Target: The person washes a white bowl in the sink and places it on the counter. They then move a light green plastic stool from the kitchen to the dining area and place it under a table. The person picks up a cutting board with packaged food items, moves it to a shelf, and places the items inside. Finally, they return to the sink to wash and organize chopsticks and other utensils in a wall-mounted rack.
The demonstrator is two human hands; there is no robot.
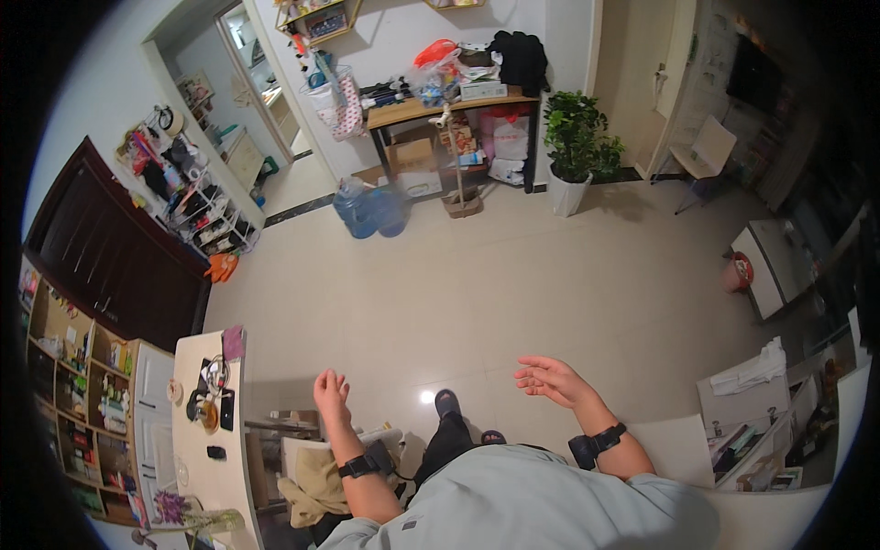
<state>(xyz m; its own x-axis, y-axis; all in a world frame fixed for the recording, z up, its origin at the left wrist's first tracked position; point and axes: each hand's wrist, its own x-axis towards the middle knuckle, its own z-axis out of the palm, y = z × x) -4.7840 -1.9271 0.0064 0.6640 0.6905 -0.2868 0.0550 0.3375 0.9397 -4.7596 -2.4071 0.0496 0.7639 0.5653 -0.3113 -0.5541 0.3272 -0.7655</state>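
Note:
My left hand [331, 397] is held in the air over the tiled floor, near the right side of a light wooden table [234, 412]. It holds nothing that I can see; its fingers are bent, partly hidden from view. My right hand [546, 380] hovers above the floor on the other side, empty, with the fingers spread a little. A black band with a small box sits on each forearm. Between the hands, my slippered foot [447, 403] rests on the tiles. Beside my left forearm, a tan cloth [313, 485] lies over a chair.
Blue water bottles [371, 210] stand on the floor ahead, left of a broom and dustpan [462, 205]. Behind them is a cluttered wooden desk [399, 113]. A potted plant [577, 137] stands right of it. At the right are a low table [763, 268] and red bin [738, 272].

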